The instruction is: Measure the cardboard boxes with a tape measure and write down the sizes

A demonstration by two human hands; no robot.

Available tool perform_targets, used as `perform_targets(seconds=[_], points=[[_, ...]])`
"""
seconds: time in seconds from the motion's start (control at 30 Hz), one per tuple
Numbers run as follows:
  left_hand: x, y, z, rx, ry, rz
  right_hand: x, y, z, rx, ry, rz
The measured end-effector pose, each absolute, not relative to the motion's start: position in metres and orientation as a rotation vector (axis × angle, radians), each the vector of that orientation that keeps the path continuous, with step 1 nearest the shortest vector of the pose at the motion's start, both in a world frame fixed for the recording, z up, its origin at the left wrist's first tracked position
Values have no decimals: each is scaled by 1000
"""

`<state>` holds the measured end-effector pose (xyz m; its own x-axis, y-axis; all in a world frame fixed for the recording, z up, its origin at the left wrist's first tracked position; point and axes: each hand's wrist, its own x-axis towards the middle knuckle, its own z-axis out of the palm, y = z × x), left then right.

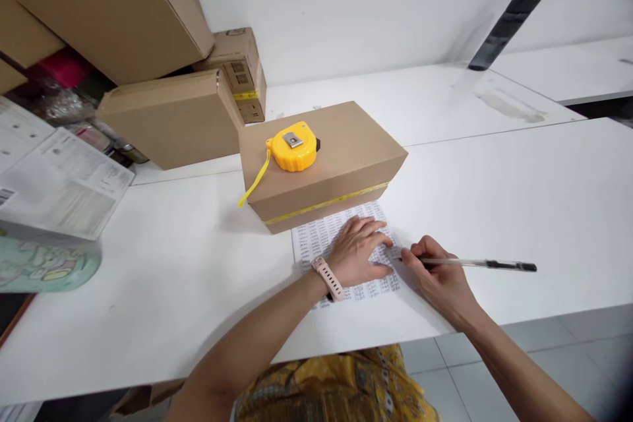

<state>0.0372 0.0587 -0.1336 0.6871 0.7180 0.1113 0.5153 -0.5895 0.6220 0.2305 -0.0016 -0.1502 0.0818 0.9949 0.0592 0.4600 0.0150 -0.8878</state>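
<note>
A sheet of paper (316, 237) covered in columns of small handwriting lies on the white table. My left hand (360, 250) rests flat on it with fingers spread; a pink watch band circles that wrist. In my right hand (440, 280) is a pen (487, 264), held in a writing grip with its tip at the paper's right edge. Just beyond the sheet stands a closed cardboard box (341, 145) with a yellow tape strip along its side. On top of the box sits a yellow tape measure (295, 146), its strap hanging over the box's left edge.
Cardboard boxes (173, 120) are stacked at the back left against the wall. Nearer on the left are a white printed package (64, 184) and a mint-green patterned object (49, 264). A dark bottle (509, 23) stands at the back right. The table's front edge runs before my body.
</note>
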Motion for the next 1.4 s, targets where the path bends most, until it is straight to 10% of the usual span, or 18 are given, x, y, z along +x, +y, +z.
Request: perform_targets(seconds=[1.4], points=[[37, 58, -134, 2344, 947, 482, 228, -1, -144, -1593, -1465, 831]])
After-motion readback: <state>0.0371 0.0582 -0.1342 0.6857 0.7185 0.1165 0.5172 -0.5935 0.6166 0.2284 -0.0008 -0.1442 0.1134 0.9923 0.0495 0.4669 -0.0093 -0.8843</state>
